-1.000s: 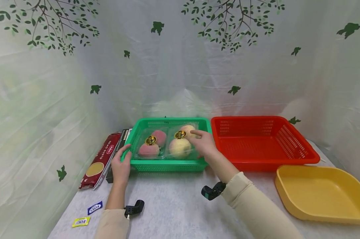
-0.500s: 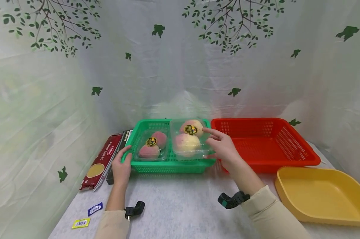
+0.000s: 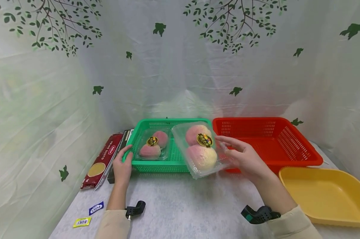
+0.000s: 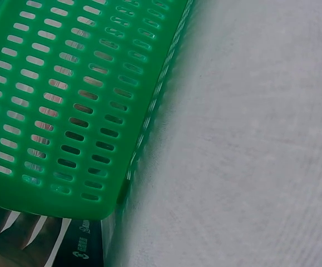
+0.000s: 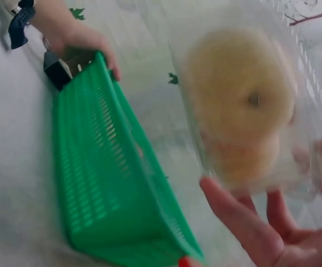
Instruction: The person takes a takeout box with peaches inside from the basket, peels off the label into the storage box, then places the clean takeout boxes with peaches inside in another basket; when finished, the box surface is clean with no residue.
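My right hand [image 3: 242, 156] holds a clear plastic box of peaches [image 3: 201, 147] by its right side. Two pink-and-yellow peaches with a black-and-gold sticker show through the lid. The box hangs tilted in the air over the front right of a green basket [image 3: 162, 168]; the right wrist view shows its underside. My left hand [image 3: 122, 166] grips that basket by its left end. Inside the basket, at the left, lies a second clear box [image 3: 151, 146] with two pinker peaches.
A red basket [image 3: 266, 146] stands to the right, with a yellow tray [image 3: 326, 196] before it. Left of the green basket lie a dark red packet [image 3: 100, 162] and a black box [image 3: 110, 177]. Blue [image 3: 96, 208] and yellow sachets [image 3: 82, 222] lie nearer. A curtain hangs behind.
My right hand has lifted the right-hand box of peaches out of the green basket and brought it right and nearer, tilting it. The left hand stays on the basket's end.
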`<action>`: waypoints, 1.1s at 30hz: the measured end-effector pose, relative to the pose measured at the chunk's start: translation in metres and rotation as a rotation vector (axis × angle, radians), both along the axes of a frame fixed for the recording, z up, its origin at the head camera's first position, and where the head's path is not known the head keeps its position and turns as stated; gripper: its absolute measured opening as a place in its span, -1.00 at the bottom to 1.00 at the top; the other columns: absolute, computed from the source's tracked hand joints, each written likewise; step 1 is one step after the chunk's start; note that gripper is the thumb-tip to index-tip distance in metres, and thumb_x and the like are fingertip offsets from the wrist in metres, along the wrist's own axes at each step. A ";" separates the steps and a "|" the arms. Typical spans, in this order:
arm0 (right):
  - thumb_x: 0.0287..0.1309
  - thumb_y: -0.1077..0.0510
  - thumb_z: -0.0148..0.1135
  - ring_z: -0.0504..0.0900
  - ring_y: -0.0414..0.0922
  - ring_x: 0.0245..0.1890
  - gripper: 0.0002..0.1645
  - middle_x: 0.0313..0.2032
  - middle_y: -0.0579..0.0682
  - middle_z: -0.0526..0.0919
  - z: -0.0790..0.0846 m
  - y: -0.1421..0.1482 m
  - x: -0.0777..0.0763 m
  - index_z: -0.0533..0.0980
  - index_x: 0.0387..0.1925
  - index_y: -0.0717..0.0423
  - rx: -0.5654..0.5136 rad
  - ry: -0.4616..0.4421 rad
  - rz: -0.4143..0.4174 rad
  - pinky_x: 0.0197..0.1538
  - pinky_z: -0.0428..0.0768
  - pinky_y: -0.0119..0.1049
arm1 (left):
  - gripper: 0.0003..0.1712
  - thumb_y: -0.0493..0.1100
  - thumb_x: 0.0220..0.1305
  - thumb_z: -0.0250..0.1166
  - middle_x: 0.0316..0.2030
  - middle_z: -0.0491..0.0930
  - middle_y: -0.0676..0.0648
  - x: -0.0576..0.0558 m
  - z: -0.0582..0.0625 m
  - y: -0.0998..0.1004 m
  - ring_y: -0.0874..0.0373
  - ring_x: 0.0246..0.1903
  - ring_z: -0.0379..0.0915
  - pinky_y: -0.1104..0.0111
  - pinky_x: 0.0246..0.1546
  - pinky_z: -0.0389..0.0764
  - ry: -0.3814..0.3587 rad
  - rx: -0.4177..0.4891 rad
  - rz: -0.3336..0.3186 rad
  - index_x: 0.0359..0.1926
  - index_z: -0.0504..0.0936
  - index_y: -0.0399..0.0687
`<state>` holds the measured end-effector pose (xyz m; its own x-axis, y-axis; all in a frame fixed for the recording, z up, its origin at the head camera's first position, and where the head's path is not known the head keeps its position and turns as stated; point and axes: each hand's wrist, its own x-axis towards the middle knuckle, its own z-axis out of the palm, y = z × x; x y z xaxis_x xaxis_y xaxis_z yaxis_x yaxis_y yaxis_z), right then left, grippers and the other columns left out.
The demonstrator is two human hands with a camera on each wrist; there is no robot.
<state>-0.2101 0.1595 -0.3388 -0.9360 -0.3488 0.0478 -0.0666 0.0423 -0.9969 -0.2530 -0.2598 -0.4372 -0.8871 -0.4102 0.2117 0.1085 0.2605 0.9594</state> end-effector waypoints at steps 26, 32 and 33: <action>0.28 0.25 0.08 0.53 0.02 0.15 -0.50 0.19 0.22 0.56 -0.073 0.054 0.008 0.50 0.25 0.24 0.104 0.164 0.515 0.18 0.58 -0.02 | -0.59 -0.12 0.49 0.08 0.42 0.36 -0.03 -0.002 0.001 0.006 0.02 0.43 0.18 -0.05 0.44 0.24 -0.006 0.062 0.021 0.29 0.53 0.06; 0.27 0.27 0.09 0.54 0.04 0.15 -0.50 0.18 0.24 0.58 -0.088 0.063 0.001 0.51 0.23 0.30 0.136 0.174 0.519 0.18 0.60 -0.11 | -0.60 -0.14 0.50 0.07 0.42 0.36 -0.03 -0.002 0.003 0.007 0.02 0.42 0.20 -0.03 0.43 0.27 -0.013 0.067 0.029 0.28 0.53 0.05; 0.26 0.27 0.10 0.55 0.03 0.15 -0.50 0.18 0.24 0.59 -0.090 0.064 -0.001 0.51 0.22 0.30 0.149 0.173 0.515 0.17 0.61 -0.12 | -0.60 -0.14 0.50 0.07 0.41 0.37 -0.03 -0.001 0.003 0.007 0.03 0.41 0.20 -0.02 0.43 0.28 -0.013 0.066 0.035 0.28 0.53 0.04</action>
<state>-0.2110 0.2231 -0.4288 -0.6261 -0.7732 0.1012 -0.2780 0.1001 -0.9554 -0.2543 -0.2531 -0.4340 -0.8743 -0.4540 0.1718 0.0877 0.2002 0.9758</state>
